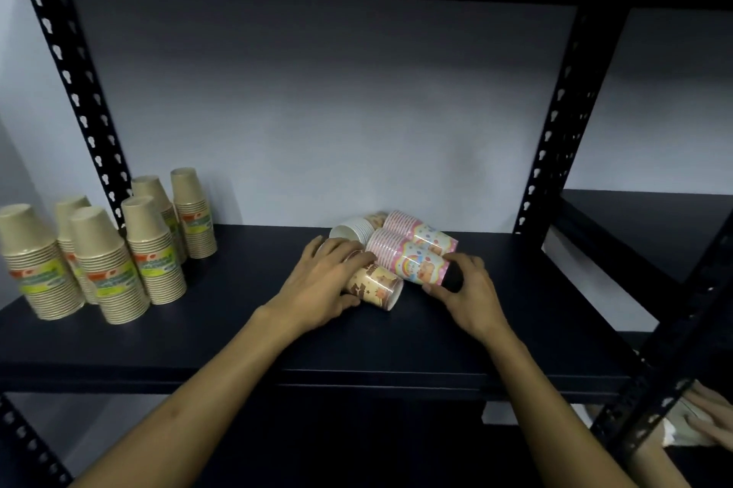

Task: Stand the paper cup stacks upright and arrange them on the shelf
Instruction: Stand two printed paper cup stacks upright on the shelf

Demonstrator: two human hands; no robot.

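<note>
Several paper cup stacks lie on their sides in a heap at the middle of the dark shelf (222, 329). My left hand (323, 283) grips a tan patterned cup stack (377, 283) at the front of the heap. The base end of a pink rainbow-print stack (404, 255) is held by my right hand (466, 289). Behind these lie a second pink stack (420, 228) and a white stack (353, 230), its open mouth facing left. Several brown kraft cup stacks (156, 249) stand upside down at the shelf's left end.
Black perforated uprights frame the shelf at left (79, 91) and right (551, 130). A white wall closes the back. Another dark shelf (654, 226) extends to the right. Another person's hand (710, 420) rests on something white at the lower right.
</note>
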